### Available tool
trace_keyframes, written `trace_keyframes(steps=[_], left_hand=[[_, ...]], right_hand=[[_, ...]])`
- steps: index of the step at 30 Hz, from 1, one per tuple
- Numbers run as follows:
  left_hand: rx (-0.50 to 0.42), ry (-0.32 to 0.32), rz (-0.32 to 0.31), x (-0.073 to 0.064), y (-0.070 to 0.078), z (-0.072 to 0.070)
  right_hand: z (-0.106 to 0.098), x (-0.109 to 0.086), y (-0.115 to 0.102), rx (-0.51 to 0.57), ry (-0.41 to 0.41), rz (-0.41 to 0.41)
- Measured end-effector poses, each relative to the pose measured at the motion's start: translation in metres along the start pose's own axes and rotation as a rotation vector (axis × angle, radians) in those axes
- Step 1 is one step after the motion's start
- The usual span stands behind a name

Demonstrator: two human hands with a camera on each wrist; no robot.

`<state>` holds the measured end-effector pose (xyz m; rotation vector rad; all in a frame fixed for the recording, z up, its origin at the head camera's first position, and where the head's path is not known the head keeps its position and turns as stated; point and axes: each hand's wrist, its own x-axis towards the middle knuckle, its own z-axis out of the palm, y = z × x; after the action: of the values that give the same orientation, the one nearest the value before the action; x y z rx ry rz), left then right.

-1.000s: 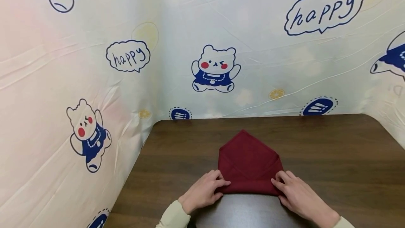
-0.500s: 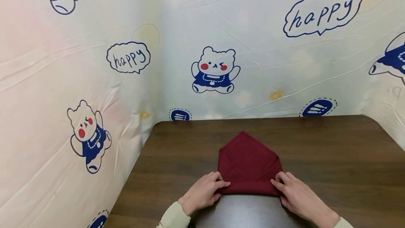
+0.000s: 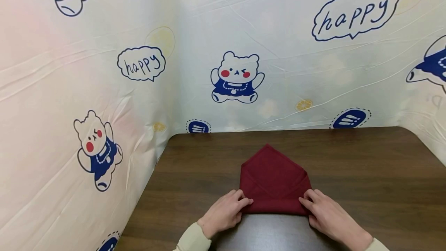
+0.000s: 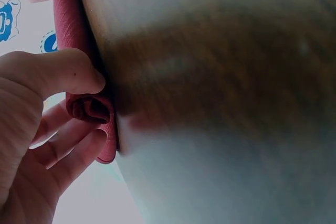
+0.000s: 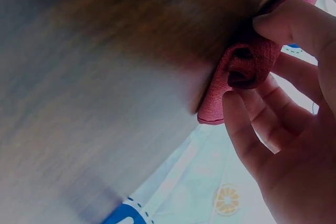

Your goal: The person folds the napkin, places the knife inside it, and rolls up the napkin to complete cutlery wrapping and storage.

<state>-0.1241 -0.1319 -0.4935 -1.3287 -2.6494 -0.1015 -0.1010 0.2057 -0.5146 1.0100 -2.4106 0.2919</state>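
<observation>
A dark red cloth (image 3: pixel 275 177), probably a napkin, lies folded into a house-like shape, its point towards the far side of the table. Its near edge is rolled into a tube. My left hand (image 3: pixel 224 210) grips the left end of the roll, thumb on the near side and fingers over the top. At the right end, my right hand (image 3: pixel 329 216) pinches the roll the same way. Both wrist views show the roll's spiral end: the left cloth end (image 4: pixel 92 107) and the right cloth end (image 5: pixel 247 66) sit between thumb and fingers.
The brown wooden table (image 3: pixel 366 173) extends around the cloth on all sides. A pale printed curtain (image 3: pixel 278 49) with bears and speech bubbles hangs behind the table and along its sides.
The hands and the cloth stay almost in place; the left thumb has shifted very slightly against the roll. The head view has tilted a little.
</observation>
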Motion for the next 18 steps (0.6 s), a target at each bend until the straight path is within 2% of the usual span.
trace_keyframes(steps=[6, 13, 18], left_hand=[[0.015, 0.001, 0.001, 0.0004, -0.0007, 0.0023], [0.051, 0.026, 0.005, 0.0003, -0.0016, 0.0043], [0.024, 0.034, 0.009, 0.0006, -0.0048, 0.0056]], right_hand=[[0.0007, 0.0013, 0.0, -0.011, 0.034, -0.003], [-0.0001, 0.0026, -0.0015, -0.02, 0.036, 0.014], [-0.0011, 0.0035, -0.0029, -0.035, 0.025, 0.031]])
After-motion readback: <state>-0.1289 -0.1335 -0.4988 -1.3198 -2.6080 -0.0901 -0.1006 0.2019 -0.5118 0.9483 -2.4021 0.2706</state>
